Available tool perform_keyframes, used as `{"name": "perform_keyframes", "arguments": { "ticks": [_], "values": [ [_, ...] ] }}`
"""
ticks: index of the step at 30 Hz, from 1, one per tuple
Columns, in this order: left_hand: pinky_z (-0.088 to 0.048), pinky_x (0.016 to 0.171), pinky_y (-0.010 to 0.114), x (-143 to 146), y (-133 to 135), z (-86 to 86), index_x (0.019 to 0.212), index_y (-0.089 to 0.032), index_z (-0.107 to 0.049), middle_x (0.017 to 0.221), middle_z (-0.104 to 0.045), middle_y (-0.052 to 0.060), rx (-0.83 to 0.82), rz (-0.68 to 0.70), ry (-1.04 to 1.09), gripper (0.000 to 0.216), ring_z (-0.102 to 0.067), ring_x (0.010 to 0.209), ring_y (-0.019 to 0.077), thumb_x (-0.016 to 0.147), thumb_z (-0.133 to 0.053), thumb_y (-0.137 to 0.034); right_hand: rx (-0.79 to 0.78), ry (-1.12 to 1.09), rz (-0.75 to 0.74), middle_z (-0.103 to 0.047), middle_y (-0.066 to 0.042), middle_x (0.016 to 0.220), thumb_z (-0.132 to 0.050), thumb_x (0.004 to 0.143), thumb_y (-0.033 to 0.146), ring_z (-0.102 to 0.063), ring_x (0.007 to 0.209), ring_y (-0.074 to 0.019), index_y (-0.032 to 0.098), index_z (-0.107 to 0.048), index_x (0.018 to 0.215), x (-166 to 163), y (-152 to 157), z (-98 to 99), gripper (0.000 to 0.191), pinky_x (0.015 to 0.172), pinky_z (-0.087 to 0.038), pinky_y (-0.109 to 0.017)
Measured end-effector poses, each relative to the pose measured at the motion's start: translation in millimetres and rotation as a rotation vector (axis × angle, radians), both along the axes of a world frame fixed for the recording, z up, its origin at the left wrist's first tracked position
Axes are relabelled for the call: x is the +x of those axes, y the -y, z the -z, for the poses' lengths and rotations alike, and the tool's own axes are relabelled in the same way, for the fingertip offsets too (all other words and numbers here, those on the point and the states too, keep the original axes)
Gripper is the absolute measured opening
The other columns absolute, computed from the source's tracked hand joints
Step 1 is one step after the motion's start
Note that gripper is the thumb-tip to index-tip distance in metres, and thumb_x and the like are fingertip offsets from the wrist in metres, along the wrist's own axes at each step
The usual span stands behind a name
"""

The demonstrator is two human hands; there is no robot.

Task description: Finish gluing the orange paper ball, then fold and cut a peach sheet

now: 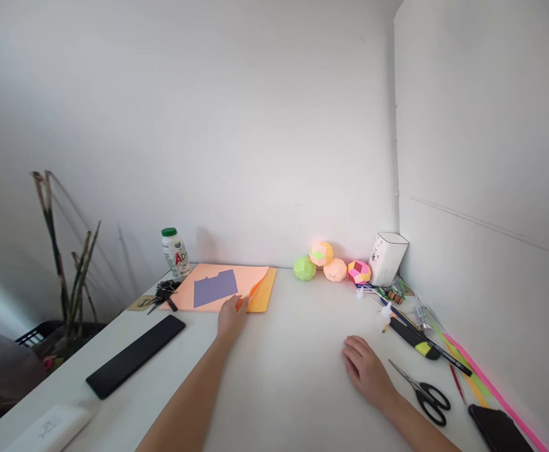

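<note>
My left hand [232, 319] pinches the near right corner of a peach-orange paper sheet [183, 295]. That side of the sheet curls up, and a yellow-orange sheet [266, 295] shows beneath it. On top of the peach paper lies a purple paper piece [215, 289] with an uneven upper edge. My right hand [366, 371] rests palm down on the white table [284, 376], its fingers loosely bent and slightly apart, with nothing visible in them. To its right are black-handled scissors [425, 392], not touched by the hand.
A black flat bar [135, 356], keys [165, 294] and a green-capped bottle [176, 254] stand or lie left. Paper polyhedra [304, 269] and a white container [387, 258] are by the wall. A utility knife [413, 339], paper strips [491, 380] and a dark phone [495, 427] lie right.
</note>
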State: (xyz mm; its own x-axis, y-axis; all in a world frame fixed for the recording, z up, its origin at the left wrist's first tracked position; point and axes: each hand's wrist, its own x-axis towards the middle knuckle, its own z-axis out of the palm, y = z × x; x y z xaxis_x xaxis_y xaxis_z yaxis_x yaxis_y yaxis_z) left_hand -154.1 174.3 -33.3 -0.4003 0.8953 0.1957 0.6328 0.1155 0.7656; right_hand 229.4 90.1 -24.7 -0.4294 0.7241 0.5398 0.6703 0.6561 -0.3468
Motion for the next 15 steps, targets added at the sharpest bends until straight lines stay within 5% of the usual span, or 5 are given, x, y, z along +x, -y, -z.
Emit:
{"name": "perform_keyframes", "arguments": {
  "ticks": [11, 15],
  "values": [
    [-0.054, 0.073, 0.034, -2, 0, -2.3, 0.104, -0.014, -0.06, 0.099, -0.063, 0.005, 0.037, -0.004, 0.045, 0.026, -0.062, 0.083, 0.016, 0.092, -0.054, -0.036, -0.161, -0.133, 0.005, -0.059, -0.013, 0.111, -0.052, 0.078, 0.008, -0.057, 0.107, -0.0249, 0.019, -0.061, 0.099, -202, -93, 16.6, 0.025, 0.09, -0.05, -0.041],
    [-0.049, 0.064, 0.028, -3, -2, -1.9, 0.083, -0.014, -0.06, 0.076, -0.06, -0.001, 0.082, -0.031, 0.074, 0.028, -0.057, 0.065, 0.0118, 0.093, -0.051, -0.039, -0.176, -0.145, -0.017, -0.061, -0.011, 0.105, -0.053, 0.076, 0.004, -0.056, 0.109, -0.0263, 0.02, -0.061, 0.092, -228, -111, 18.7, 0.024, 0.09, -0.049, -0.042]
  ]
}}
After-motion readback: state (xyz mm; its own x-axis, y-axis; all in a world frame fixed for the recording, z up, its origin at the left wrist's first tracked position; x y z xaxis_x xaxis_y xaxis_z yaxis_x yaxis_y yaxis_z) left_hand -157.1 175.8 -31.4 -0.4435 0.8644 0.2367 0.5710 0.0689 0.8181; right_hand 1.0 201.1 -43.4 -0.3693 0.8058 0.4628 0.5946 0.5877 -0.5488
